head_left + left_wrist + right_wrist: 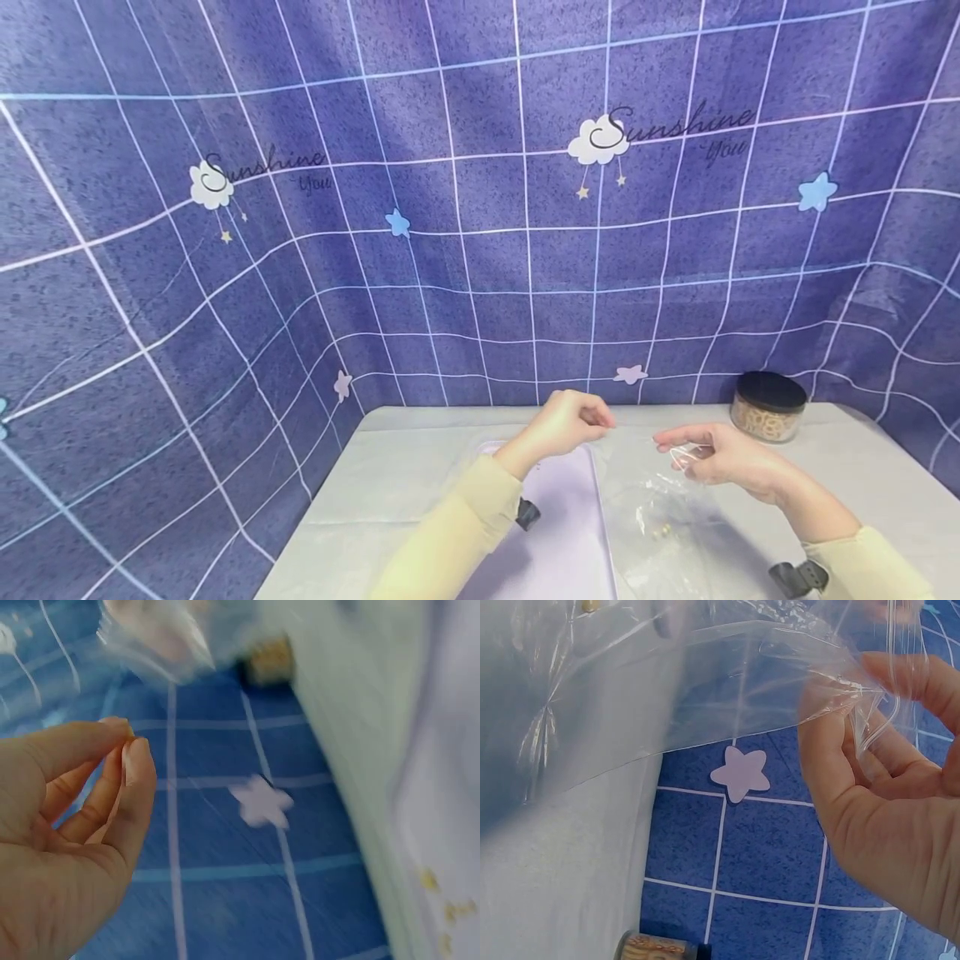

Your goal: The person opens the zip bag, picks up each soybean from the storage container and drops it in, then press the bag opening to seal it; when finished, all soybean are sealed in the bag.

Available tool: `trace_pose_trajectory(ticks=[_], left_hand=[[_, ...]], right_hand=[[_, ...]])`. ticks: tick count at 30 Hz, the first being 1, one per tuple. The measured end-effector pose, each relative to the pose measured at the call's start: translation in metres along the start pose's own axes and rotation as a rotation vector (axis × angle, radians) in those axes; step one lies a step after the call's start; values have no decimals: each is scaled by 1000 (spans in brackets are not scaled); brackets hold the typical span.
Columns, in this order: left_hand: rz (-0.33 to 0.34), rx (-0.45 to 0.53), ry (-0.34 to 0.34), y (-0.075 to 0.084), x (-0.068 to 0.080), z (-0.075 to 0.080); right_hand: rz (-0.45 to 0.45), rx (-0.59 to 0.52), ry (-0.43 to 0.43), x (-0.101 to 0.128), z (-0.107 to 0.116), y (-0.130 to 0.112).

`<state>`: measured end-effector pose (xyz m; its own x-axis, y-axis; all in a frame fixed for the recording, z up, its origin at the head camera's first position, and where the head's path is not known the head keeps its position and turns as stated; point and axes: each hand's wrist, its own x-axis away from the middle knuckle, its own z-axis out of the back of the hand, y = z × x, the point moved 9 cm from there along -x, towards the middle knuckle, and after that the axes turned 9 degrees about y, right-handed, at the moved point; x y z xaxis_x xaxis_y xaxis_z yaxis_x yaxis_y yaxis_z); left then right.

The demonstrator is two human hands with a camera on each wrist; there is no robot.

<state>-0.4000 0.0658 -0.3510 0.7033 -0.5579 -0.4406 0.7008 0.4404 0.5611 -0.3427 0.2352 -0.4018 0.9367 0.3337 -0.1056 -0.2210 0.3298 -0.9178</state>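
My right hand [723, 457] grips a clear plastic zip bag [727, 690] near its opening, with thumb and fingers curled at the edge. The bag hangs down over the table, and a few small yellow bits [662, 530] show low in it. To the left, my left hand [567, 423] is raised above the far end of a lilac tray [555, 533]. Its thumb and forefinger pinch a tiny yellowish piece [131, 735], mostly hidden by the fingertips. Several more yellow pieces [450, 911] lie on the tray in the left wrist view.
At the back right of the pale table [375, 483] stands a clear jar [768, 408] with a black lid, filled with ring-shaped pieces. A blue gridded curtain [487, 250] closes off the back and sides.
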Motion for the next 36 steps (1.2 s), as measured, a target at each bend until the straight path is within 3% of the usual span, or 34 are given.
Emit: trace_pose_trajectory(ticks=[3,7,15,19,22,25,30,36], left_hand=[[-61,-5,-33,28,-5,-10],[-130,-45,-68,48,-10,-26],[-179,-110,-113,56,-11,-50],[-157,-68,-89,51,-12,-47],[-81,-22,-29,38,-15,-34],[8,4,32,14,-16,-18],[127,-35,75,-39,-12,5],[261,-90,112,-100,4,22]], right_hand=[[2,11,4,0,0,1],[18,20,4,1,1,1],[18,-10,5,1,0,0],[19,-15,8,1,1,1],[27,2,12,2,2,0],[32,12,9,3,1,-1],[28,6,10,4,2,-2],[29,-4,4,3,1,-2]])
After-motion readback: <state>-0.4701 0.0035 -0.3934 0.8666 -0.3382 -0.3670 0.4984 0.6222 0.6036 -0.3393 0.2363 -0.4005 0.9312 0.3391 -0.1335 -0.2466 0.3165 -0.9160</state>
